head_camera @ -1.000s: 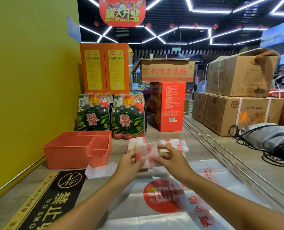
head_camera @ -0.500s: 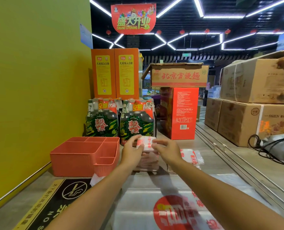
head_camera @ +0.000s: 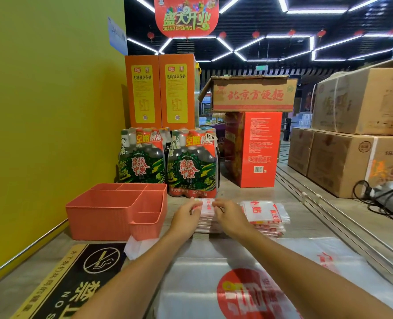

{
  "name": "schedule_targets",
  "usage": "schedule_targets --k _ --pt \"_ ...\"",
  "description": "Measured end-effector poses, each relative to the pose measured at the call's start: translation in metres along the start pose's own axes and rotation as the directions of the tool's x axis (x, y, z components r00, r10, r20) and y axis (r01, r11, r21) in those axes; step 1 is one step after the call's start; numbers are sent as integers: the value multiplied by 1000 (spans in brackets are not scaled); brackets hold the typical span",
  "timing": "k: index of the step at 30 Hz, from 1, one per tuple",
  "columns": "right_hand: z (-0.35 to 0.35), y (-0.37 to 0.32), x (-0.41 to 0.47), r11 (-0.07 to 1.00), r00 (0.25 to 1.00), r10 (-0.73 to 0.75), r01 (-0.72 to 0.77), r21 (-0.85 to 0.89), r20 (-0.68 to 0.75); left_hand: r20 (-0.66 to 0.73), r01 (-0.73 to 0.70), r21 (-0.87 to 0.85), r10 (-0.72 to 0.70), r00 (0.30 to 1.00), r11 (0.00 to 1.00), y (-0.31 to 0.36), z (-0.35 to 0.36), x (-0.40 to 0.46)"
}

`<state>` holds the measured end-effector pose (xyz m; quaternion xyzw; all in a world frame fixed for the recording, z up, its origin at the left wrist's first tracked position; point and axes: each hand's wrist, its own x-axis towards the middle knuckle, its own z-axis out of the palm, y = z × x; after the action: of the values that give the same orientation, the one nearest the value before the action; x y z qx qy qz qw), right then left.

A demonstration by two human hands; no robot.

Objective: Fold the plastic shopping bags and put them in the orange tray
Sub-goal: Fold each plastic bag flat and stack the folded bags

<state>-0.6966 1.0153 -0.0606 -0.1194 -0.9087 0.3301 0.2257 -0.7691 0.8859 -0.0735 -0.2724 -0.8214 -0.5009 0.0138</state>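
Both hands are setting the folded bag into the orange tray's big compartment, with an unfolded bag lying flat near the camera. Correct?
Not quite. In the head view both hands hold the folded bag on a stack right of the orange tray, not in it. The unfolded bag does lie near.

Both hands have gone forward and down. The folded bag, held up before, now rests atop the stack.

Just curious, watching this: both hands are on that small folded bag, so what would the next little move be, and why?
Probably carry the folded bag leftward and drop it into the orange tray. The left hand and right hand pinch it from either side above a stack of folded bags on the counter, and the tray's compartments look empty, so nothing seems filed yet.
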Motion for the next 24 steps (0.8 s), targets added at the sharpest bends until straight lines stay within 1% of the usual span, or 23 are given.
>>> schedule_targets --k 2,3,5,7,9,16,20,24 --pt "3 -3 0 995 998 -18 25 -101 65 2 -57 61 57 998 996 -4 1 -2" --pt "3 -3 -2 987 994 -30 46 -152 106 37 -111 114 107 994 987 -8 2 -2" --pt "3 -2 -8 969 982 -46 88 -231 181 156 -213 227 180 971 950 -19 3 -4" --pt "4 0 -14 948 973 -61 126 -292 224 240 -239 287 172 955 927 -30 2 -6" --pt "5 2 -17 932 969 -69 147 -331 236 263 -250 314 169 950 916 -36 0 -7" --pt "11 17 -14 929 974 -40 118 -351 221 298 -325 390 216 930 861 -31 1 -2" --pt "18 17 -15 932 980 -18 88 -352 196 277 -328 406 227 934 853 -36 3 -3" --pt "15 15 -17 935 973 14 69 -347 232 333 -317 437 176 926 842 -23 -2 -2"
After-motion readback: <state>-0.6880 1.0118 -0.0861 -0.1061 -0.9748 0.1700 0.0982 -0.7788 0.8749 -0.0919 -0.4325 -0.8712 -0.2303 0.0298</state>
